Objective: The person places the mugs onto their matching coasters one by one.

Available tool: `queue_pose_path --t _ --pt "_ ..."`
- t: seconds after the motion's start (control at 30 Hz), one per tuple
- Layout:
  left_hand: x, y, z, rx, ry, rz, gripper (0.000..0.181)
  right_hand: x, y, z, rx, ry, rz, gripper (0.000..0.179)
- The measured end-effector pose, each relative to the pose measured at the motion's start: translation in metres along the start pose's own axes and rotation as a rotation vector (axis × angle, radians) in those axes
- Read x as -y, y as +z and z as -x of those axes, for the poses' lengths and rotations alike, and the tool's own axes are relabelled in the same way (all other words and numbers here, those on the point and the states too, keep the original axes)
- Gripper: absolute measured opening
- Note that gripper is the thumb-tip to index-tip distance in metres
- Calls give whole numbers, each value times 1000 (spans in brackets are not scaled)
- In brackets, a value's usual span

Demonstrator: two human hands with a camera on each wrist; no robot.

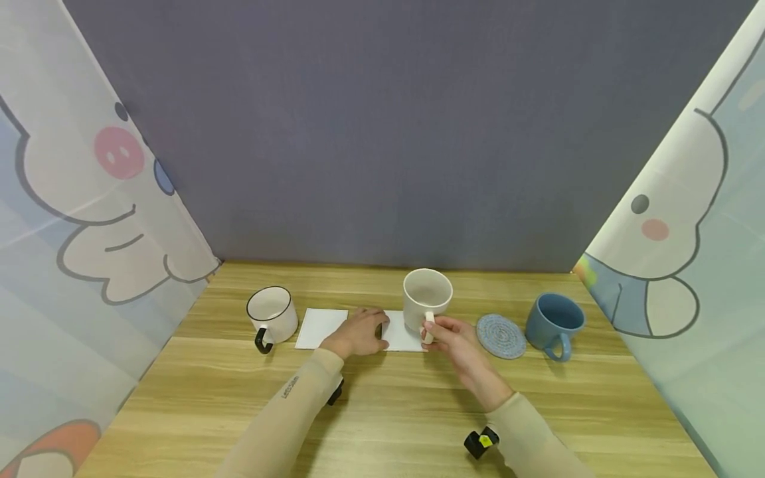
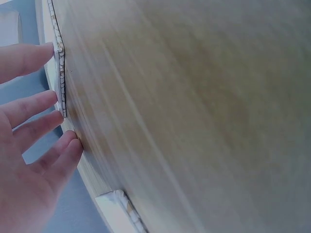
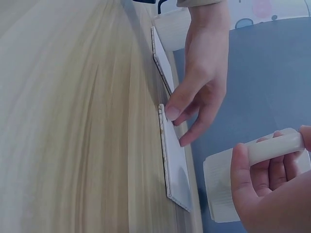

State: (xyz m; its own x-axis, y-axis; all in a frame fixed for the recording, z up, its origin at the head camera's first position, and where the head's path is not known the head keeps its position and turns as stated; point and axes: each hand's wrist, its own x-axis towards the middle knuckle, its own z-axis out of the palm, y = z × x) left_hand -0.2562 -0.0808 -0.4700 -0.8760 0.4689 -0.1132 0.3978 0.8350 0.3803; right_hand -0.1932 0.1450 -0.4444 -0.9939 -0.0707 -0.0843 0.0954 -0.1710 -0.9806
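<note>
My right hand grips the handle of a white mug, which it holds upright close over a white square coaster. In the right wrist view, a gap shows between the mug and the coaster. My left hand is at that coaster's left side, thumb and fingers spread and fairly straight. Its fingertips are right at the coaster's edge in the left wrist view. Left of this hand, a second white square coaster lies flat on the table.
A white mug with a black rim and handle stands at the left. On the right lie a round blue patterned coaster and, beside it, a blue mug. A grey panel rises behind the wooden table.
</note>
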Motion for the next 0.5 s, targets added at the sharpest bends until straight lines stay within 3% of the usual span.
queue_pose_path --t 0.5 --pt "3 0 -1 -9 5 11 56 -6 18 -14 6 41 -4 25"
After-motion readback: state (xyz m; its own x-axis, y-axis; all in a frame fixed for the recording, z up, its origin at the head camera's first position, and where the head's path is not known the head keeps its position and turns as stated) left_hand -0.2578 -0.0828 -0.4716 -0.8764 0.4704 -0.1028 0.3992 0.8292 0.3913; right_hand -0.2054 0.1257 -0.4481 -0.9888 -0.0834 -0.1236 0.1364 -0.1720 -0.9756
